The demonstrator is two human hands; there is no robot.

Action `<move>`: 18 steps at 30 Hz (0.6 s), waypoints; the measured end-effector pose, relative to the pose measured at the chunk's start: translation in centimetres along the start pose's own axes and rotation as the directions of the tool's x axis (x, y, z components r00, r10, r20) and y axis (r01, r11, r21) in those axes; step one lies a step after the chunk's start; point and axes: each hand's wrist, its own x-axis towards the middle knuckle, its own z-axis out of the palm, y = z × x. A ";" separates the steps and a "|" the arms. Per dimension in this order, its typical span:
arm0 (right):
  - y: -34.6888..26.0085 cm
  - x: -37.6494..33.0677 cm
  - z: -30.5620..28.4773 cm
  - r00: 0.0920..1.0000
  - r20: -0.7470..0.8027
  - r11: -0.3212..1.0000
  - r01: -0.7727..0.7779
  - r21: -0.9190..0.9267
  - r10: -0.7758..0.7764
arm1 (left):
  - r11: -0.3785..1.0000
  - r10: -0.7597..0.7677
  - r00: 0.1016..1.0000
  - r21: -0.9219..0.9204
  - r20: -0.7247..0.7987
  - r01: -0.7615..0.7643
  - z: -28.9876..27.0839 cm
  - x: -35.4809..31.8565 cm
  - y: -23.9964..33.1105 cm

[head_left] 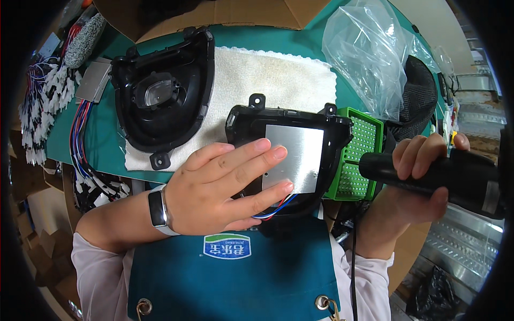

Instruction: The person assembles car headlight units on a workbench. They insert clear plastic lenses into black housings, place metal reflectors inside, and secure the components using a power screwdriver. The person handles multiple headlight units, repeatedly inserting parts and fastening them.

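Note:
My left hand (230,184) lies with fingers outstretched on a silver metal plate (300,160). The plate rests on a black plastic lamp housing (241,120) right in front of me, and red, white and blue wires come out from under its lower edge. To the right, my right hand (420,171) is wrapped round a black electric screwdriver (460,176), held roughly level; I see no bit on it. A second black housing (126,107) with a clear lens (158,95) stands at the upper left.
A green tray (380,139) with rows of small screws sits right of the near housing. White cloth (267,69) covers part of the green table. Wired plates (93,80) and wire bundles (48,101) lie left; a clear plastic bag (364,53) and cardboard box (230,13) are behind.

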 end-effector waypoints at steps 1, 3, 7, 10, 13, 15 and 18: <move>-0.2 -0.3 0.5 0.998 -0.052 0.998 0.022 -0.057 -0.025 | 1.000 -0.003 1.000 -0.008 -0.005 0.003 0.0 0.1 0.0; -0.5 -0.7 1.2 0.985 -0.150 0.983 0.056 -0.174 -0.083 | 0.999 0.012 0.998 0.051 -0.054 -0.009 0.4 0.2 -0.2; -0.4 -0.7 0.4 0.996 -0.004 0.988 0.089 -0.128 -0.090 | 0.996 -0.001 0.992 0.086 -0.126 0.012 0.8 0.4 -0.1; -1.1 -1.1 2.3 0.962 -0.266 0.952 -0.033 -0.306 -0.052 | 0.995 -0.013 0.990 0.091 -0.143 0.026 1.1 0.4 0.0; -0.5 -1.7 3.8 0.837 -0.517 0.916 -0.049 -0.397 -0.179 | 0.995 -0.007 0.984 0.093 -0.181 0.024 1.3 0.7 0.1; -0.7 -2.3 3.6 0.866 -0.475 0.940 -0.018 -0.342 -0.156 | 0.995 0.007 0.978 0.099 -0.210 0.014 1.4 0.8 0.2; -0.8 -2.4 2.5 0.933 -0.330 0.954 0.041 -0.297 -0.143 | 0.992 0.025 0.968 0.122 -0.250 0.005 1.5 1.2 0.1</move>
